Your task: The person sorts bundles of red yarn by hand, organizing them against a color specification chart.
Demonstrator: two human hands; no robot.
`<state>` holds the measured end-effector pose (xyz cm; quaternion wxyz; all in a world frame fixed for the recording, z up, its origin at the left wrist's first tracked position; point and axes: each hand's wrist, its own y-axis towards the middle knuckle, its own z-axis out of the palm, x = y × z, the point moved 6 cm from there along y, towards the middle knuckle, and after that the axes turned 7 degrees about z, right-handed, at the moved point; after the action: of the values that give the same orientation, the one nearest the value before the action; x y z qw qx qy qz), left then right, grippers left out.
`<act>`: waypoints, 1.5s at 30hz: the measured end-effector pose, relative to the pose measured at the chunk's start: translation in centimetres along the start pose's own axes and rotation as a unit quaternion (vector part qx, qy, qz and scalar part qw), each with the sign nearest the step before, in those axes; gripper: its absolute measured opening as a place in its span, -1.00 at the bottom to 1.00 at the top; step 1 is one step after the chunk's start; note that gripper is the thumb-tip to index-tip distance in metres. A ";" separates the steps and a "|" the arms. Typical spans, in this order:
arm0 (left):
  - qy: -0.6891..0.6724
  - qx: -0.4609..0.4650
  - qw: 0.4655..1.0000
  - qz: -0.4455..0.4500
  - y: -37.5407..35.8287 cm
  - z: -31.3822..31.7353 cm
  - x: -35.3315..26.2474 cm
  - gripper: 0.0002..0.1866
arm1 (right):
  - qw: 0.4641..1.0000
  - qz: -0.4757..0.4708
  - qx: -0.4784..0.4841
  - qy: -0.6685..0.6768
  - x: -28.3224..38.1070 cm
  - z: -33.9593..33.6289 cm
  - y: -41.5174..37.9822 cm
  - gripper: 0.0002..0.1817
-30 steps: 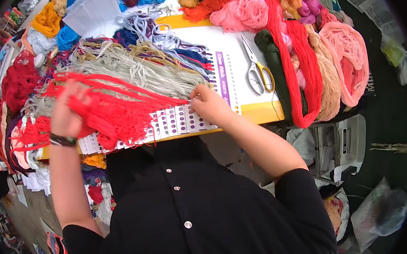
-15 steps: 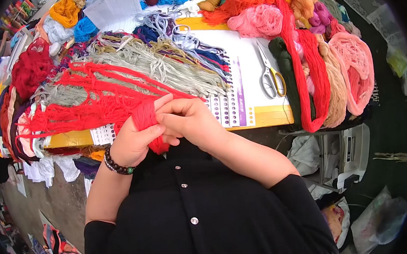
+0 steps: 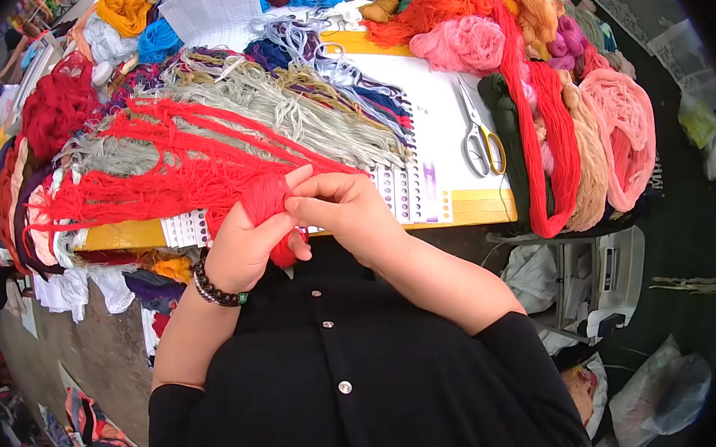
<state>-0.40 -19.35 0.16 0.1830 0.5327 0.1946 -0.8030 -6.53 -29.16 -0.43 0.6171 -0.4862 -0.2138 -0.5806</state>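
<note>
Red yarn (image 3: 176,184) spreads in loose strands over grey yarn (image 3: 280,115) on the table's left part. Its near end is bunched in my left hand (image 3: 245,246), which wears a dark beaded bracelet and has its fingers wrapped round the bundle. At the bundle's right side is my right hand (image 3: 348,211), thumb and forefinger pinched together close to my left fingertips. Whatever lies in that pinch is too small to make out. Scissors (image 3: 477,141) with grey and yellow handles lie to the right of my hands.
Red, green, tan and pink skeins (image 3: 622,132) hang over the table's right end. White cards with punched holes (image 3: 411,193) lie near the yellow front edge. A printed sheet (image 3: 212,15) is at the back. A machine (image 3: 622,273) stands below the table at right.
The yarn bundle and my left hand have turned slightly, and my left fingers have shifted around it. My right hand has moved slightly right. The whole view has shifted a little.
</note>
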 end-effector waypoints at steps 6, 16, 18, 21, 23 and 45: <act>-0.020 0.032 0.999 -0.006 -0.4 -1.0 0.1 -0.56 | 0.999 -0.045 -0.018 -0.012 -0.4 -0.4 0.5 -0.89; -0.138 -0.013 0.989 0.057 -0.5 -2.3 -1.1 -0.59 | 0.980 -0.013 0.066 0.186 -0.1 -1.6 1.0 -0.87; -0.059 -0.025 0.995 0.078 -0.3 -1.5 -0.4 -0.53 | 0.998 -0.004 0.013 0.053 0.7 0.5 -0.1 -0.88; 0.006 -0.015 0.995 0.094 -0.1 -0.8 -0.5 -0.48 | 1.000 -0.013 0.014 0.019 -0.4 1.1 0.5 -0.91; 0.008 0.006 0.998 0.068 -0.2 -0.4 -0.4 -0.50 | 1.000 -0.011 0.018 0.022 -0.8 0.8 0.8 -0.93; -0.001 -0.046 0.997 0.057 -0.7 -0.9 -0.6 -0.71 | 0.996 0.009 0.016 0.087 -0.1 0.7 -0.2 -0.87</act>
<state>0.19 -18.23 0.51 0.2536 0.5331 0.2005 -0.7819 -6.50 -28.52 -0.19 0.6464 -0.4259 -0.1644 -0.6114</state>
